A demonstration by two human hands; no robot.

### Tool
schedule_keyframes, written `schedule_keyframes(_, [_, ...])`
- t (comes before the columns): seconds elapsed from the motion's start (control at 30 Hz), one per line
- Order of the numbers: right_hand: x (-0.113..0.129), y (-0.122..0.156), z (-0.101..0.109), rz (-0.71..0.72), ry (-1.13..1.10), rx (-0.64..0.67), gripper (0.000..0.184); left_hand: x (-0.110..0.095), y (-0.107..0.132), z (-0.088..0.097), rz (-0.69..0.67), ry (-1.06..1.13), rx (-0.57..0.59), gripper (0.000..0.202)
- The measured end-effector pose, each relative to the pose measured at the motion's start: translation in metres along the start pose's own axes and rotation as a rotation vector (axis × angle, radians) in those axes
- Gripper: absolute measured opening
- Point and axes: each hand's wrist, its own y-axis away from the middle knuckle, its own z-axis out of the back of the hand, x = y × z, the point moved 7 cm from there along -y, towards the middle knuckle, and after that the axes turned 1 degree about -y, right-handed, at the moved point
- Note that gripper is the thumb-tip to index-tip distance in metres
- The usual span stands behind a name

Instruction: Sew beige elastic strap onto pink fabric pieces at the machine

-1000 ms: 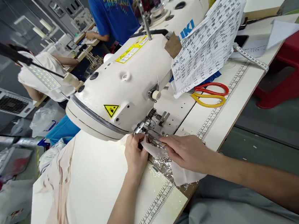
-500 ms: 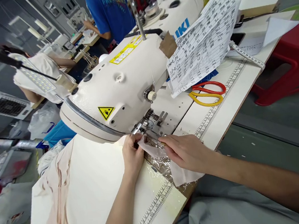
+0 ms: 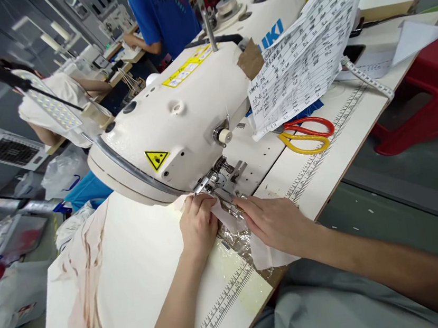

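Observation:
The white sewing machine (image 3: pixel 174 121) stands before me, with its metal presser foot area (image 3: pixel 215 183) low at the needle end. Just left of the foot, my left hand (image 3: pixel 198 225) is closed, its fingers curled down on a strip of pale pink fabric (image 3: pixel 227 217). My right hand (image 3: pixel 278 223) is closed in a pinch beside the metal guide (image 3: pixel 232 207), right of the foot. The fabric runs beneath that hand and comes out below it; its fingertips partly hide what they grip. Clear plastic film (image 3: pixel 238 241) lies on the table between my hands.
Red and yellow handled scissors (image 3: pixel 307 134) lie right of the machine, beside a handwritten sheet (image 3: pixel 305 57) and a tape measure (image 3: pixel 368 79). More pink fabric (image 3: pixel 86 286) lies at left on the white table (image 3: pixel 145 279). A red stool (image 3: pixel 418 97) stands at right. Two people work beyond.
My left hand has turned over and its fingers now lie further across the fabric by the presser foot. My right hand has hardly moved. The view has shifted slightly.

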Motion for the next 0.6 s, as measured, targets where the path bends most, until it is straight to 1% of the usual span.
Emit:
schedule_keyframes(0.07, [-0.004, 0.009, 0.007, -0.016, -0.058, -0.008, 0.028, -0.003, 0.001, 0.001, -0.012, 0.018, 0.06, 0.021])
schedule_keyframes(0.17, [-0.011, 0.033, 0.025, -0.007, -0.276, 0.001, 0.022, -0.007, 0.001, 0.003, 0.022, 0.056, 0.146, 0.033])
schedule_keyframes(0.27, [-0.017, 0.063, 0.043, 0.039, -0.468, 0.058, 0.024, -0.013, 0.0, 0.002, 0.055, 0.009, 0.219, 0.042])
schedule_keyframes(0.37, [-0.026, 0.09, 0.056, 0.042, -0.514, 0.069, 0.027, -0.021, -0.002, -0.002, 0.083, -0.072, 0.243, 0.042])
schedule_keyframes(0.47, [-0.035, 0.107, 0.059, 0.022, -0.538, 0.037, 0.023, -0.029, -0.002, -0.006, 0.114, -0.12, 0.228, 0.037])
schedule_keyframes(0.53, [-0.041, 0.113, 0.054, -0.016, -0.56, 0.06, 0.023, -0.034, -0.001, -0.007, 0.129, -0.155, 0.215, 0.037])
schedule_keyframes(0.6, [-0.044, 0.116, 0.045, -0.066, -0.573, 0.11, 0.024, -0.039, 0.001, -0.008, 0.135, -0.196, 0.213, 0.038])
